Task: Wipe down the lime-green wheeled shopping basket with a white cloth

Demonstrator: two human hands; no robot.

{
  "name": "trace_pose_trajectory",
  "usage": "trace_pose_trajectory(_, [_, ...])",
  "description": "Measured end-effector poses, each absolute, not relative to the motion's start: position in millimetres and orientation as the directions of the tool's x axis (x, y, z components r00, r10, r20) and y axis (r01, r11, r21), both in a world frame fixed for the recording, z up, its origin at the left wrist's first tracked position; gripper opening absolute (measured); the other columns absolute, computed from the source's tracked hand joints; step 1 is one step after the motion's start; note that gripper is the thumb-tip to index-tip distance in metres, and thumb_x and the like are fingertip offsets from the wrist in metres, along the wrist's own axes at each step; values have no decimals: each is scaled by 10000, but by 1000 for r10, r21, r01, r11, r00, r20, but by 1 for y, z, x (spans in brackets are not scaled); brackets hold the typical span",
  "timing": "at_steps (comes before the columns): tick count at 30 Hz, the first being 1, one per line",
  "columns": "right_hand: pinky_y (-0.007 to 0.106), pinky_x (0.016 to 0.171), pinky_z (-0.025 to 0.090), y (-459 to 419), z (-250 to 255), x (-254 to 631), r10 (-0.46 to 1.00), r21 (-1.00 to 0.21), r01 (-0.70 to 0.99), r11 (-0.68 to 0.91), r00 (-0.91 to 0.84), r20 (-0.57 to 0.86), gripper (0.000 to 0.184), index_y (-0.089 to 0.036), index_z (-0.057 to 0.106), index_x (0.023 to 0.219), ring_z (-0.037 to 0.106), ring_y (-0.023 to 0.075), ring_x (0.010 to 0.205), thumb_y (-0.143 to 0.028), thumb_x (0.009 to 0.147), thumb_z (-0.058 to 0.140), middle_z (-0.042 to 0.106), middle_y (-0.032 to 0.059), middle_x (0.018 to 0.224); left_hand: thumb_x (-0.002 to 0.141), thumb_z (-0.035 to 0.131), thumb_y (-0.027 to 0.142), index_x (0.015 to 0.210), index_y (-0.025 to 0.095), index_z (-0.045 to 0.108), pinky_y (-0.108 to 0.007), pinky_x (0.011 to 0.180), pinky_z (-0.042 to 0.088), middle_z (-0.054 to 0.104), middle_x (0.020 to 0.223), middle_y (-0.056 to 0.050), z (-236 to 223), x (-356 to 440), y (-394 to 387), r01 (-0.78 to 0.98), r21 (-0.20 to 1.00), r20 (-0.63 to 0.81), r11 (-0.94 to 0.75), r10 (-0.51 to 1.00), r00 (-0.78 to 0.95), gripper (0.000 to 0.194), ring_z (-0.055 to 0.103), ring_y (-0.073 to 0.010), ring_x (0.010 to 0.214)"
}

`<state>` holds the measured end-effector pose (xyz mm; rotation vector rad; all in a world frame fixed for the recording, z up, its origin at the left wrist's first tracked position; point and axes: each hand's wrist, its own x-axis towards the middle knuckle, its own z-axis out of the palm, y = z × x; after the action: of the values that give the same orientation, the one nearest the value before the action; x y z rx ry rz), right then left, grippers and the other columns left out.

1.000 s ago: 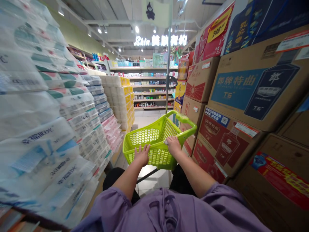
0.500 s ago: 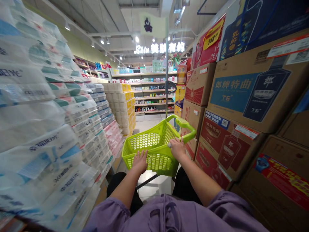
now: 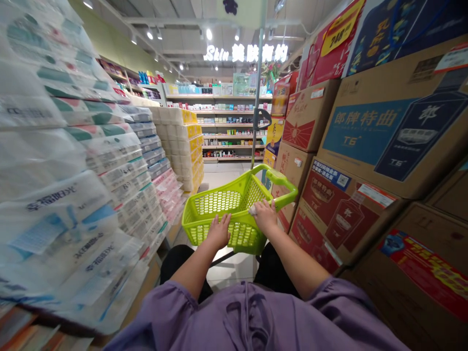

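Basket (image 3: pixel 215 204), left hand (image 3: pixel 219 232), right hand (image 3: pixel 265 217) on rim

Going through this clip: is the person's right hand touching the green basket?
Touching. The head view shows the right hand lying over the near rim of the lime-green plastic basket, with no gap between them.

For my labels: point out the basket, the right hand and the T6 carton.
Basket (image 3: pixel 248 241): head view, front mesh wall.
Right hand (image 3: pixel 265 217): head view, back of the hand.
T6 carton (image 3: pixel 365 131): head view, blue side panel.
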<state>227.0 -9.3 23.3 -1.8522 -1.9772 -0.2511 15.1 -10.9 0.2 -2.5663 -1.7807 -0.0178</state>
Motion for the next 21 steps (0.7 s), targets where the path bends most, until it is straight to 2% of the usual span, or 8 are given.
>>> trace_pose_trajectory(4, [476,1155,105,-13,14,206,919,-115,971,212,-158,360,457,-230,488,1341,343,240,1365,-150,895,429,506,82,1404,834,465,290,1523,162,151,-507,1157,188,231,1578,-91,-1,20,-13,935,-15,42,-355,934,355,768,180,-369,1437])
trace_pose_trajectory(7, [490,1156,100,-13,15,203,914,-109,952,286,-237,331,469,-281,470,1364,375,229,1345,-163,914,412,528,52,1389,827,444,239,1525,168,148,-510,1154,199,243,1575,-86,-2,19,-12,926,-29,50,-376,925,377,761,194,-359,1435])
trace_pose_trajectory(11, [486,1161,114,-9,26,226,908,-168,970,174,-93,408,398,-232,566,1280,329,248,1373,-198,901,450,523,55,1397,822,431,188,1525,165,149,-508,1150,214,250,1571,-94,-4,15,-12,924,-33,51,-380,923,382,758,209,-355,1432])
trace_pose_trajectory(15, [395,1166,162,-11,23,246,856,-222,969,106,25,517,490,-142,521,1344,311,215,1384,-89,877,382,421,94,1478,822,437,198,1523,171,165,-508,1148,221,260,1568,-93,-4,16,-12,931,-27,55,-365,929,366,752,211,-364,1429])
trace_pose_trajectory(18, [383,1161,183,-14,12,242,870,-225,968,113,13,493,506,-147,523,1348,335,206,1372,-69,870,379,466,98,1445,821,444,218,1525,180,156,-511,1149,215,255,1570,-95,-4,17,-13,932,-21,65,-361,930,362,761,200,-360,1434])
trace_pose_trajectory(21, [394,1164,168,-15,5,226,896,-204,963,177,-72,438,487,-161,539,1331,339,203,1374,-79,868,412,486,97,1429,818,460,233,1527,179,133,-504,1156,201,240,1575,-94,-4,16,-15,930,-38,52,-366,928,368,783,187,-356,1439])
